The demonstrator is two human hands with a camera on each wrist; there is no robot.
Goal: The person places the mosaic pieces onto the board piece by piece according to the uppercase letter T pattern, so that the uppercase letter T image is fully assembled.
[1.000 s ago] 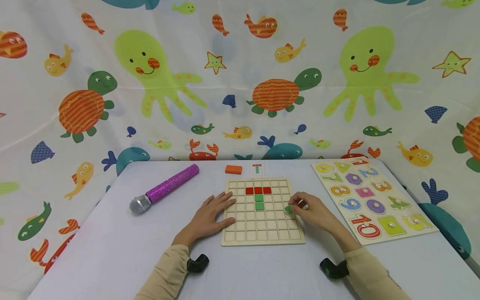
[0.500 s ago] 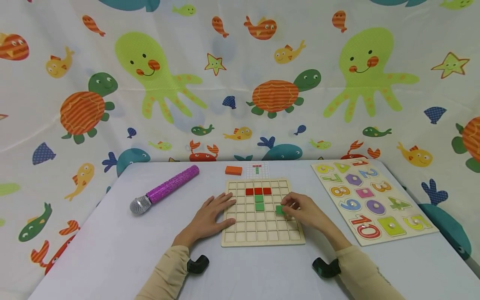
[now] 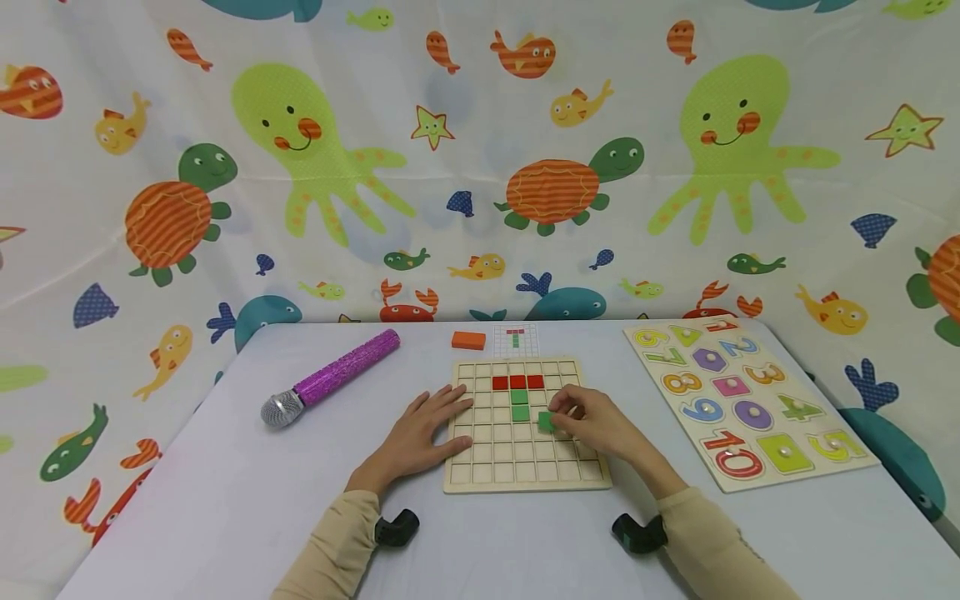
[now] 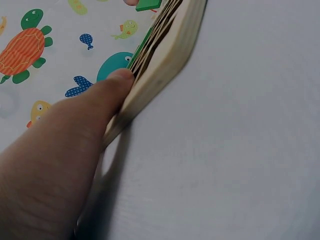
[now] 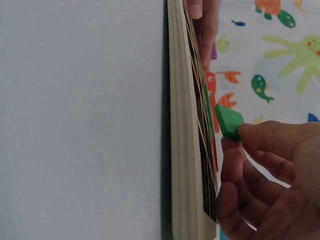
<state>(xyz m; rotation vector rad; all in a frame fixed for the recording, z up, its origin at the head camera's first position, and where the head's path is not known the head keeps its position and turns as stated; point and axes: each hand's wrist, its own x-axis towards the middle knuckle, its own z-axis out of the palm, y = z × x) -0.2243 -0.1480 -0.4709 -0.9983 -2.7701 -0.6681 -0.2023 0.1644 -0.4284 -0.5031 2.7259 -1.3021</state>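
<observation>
My right hand pinches a green square tile between thumb and fingertips, held over the wooden grid board. In the head view that tile hangs just right of and below the lower green tile. Above this one sits another green tile, under a row of three red tiles, all set in the grid squares. My left hand rests spread on the board's left edge, its thumb on the rim in the left wrist view.
Behind the board lie an orange block and a small card printed with a red and green T on a grid. A purple glittery microphone lies at left. A number puzzle board lies at right.
My right hand has carried the green tile leftward from the board's right side towards the column of green tiles. The left hand stays where it was.
</observation>
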